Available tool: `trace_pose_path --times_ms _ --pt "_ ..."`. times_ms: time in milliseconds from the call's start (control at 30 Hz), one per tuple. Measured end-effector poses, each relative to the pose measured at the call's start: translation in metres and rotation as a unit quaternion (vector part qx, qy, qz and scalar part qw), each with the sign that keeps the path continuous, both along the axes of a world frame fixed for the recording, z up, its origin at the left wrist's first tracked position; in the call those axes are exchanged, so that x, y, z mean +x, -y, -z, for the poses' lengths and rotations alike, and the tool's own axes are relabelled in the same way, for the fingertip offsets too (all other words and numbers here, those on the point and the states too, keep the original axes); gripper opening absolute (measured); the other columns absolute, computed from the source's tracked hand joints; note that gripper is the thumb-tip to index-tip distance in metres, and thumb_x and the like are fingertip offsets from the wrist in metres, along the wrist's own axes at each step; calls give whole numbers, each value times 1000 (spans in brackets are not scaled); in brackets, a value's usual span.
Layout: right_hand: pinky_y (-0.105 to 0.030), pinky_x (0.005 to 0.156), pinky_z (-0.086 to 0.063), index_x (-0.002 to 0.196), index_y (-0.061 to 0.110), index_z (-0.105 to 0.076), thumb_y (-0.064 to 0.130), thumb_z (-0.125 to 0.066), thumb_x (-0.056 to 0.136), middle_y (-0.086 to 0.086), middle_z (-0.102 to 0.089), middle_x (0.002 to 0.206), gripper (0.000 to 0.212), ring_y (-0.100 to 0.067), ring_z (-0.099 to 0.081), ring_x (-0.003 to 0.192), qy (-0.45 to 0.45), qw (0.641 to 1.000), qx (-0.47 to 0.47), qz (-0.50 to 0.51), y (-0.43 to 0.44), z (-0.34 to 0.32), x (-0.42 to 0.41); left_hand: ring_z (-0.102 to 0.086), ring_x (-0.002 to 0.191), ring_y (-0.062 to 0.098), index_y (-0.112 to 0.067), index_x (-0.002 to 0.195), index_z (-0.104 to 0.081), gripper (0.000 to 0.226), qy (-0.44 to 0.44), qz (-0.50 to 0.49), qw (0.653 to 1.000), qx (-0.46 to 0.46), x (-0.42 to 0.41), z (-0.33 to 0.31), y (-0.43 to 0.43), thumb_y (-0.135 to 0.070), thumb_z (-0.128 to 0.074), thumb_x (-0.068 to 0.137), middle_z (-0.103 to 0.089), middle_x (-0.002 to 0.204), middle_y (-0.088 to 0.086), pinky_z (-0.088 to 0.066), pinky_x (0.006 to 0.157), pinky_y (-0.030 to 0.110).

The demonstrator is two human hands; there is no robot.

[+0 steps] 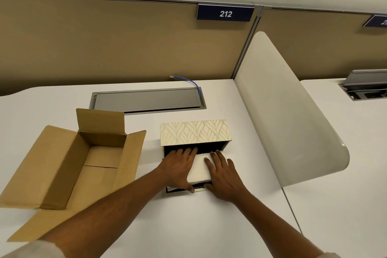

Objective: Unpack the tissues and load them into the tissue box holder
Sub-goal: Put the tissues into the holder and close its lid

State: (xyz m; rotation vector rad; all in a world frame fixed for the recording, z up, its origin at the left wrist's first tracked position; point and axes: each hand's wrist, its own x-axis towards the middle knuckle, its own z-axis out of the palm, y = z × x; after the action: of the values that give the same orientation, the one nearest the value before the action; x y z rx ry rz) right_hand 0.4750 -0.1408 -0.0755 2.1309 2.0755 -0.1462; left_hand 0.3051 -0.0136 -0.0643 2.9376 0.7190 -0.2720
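A cream, leaf-patterned tissue box holder point(195, 132) stands on the white desk with its dark inside open toward me and its flap point(199, 190) lying flat in front. A white pack of tissues point(200, 168) sits partly inside that opening. My left hand point(178, 168) presses the pack's left side, fingertips reaching into the dark interior. My right hand point(223, 174) lies flat on the pack's right side and top. Both hands hold the pack between them.
An open cardboard box point(83, 163) with raised flaps lies left of the holder and looks empty. Behind are a grey cable tray lid point(146, 100) and a blue cable point(193, 84). A rounded cream divider point(287, 115) rises at the right.
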Motion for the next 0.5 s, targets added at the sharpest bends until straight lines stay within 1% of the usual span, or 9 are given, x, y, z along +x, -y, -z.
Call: trace_pose_path --times_ms 100,200,267,367,433,500 --pt "-56 90 -50 136 9 -51 57 -71 74 -24 -48 143 81 -43 -44 132 6 1000 -1 9 0 -3 -3 -41 121 33 -6 149 -6 134 -1 -4 1000 17 -4 -6 2 -84 -64 55 -29 152 15 -42 96 44" --pt "-56 85 -53 134 9 -54 56 -76 69 -24 -51 140 83 -44 -48 129 2 1000 -6 18 -1 -4 -4 -40 122 36 -4 148 -6 133 -37 -7 998 42 -8 -10 5 -78 -69 57 -31 149 17 -40 96 47" --pt "-55 83 -53 134 9 -54 55 -77 68 -24 -51 140 83 -44 -48 128 0 1000 -10 20 -1 -3 -4 -44 116 35 -3 148 -6 129 -63 -11 996 56 -12 -11 6 -69 -73 59 -35 143 18 -39 96 47" --pt "-54 81 -54 135 8 -52 52 -78 70 -25 -50 141 82 -45 -47 129 4 1000 -16 20 -2 -1 -5 -48 105 33 -1 147 -7 118 -91 -3 993 69 -17 -11 6 -46 -77 64 -41 135 20 -40 91 42" --pt "-53 81 -54 136 8 -51 50 -77 72 -25 -48 142 81 -46 -46 130 7 1000 -16 19 -2 0 -4 -51 100 31 0 147 -7 116 -103 0 993 63 -16 -12 7 -40 -78 64 -43 131 20 -41 86 40" --pt "-53 81 -54 136 8 -51 50 -78 71 -25 -49 142 81 -46 -46 130 8 1000 -15 21 -2 1 -5 -52 96 30 1 147 -8 116 -111 0 992 62 -14 -12 8 -39 -78 63 -45 129 19 -41 83 40"
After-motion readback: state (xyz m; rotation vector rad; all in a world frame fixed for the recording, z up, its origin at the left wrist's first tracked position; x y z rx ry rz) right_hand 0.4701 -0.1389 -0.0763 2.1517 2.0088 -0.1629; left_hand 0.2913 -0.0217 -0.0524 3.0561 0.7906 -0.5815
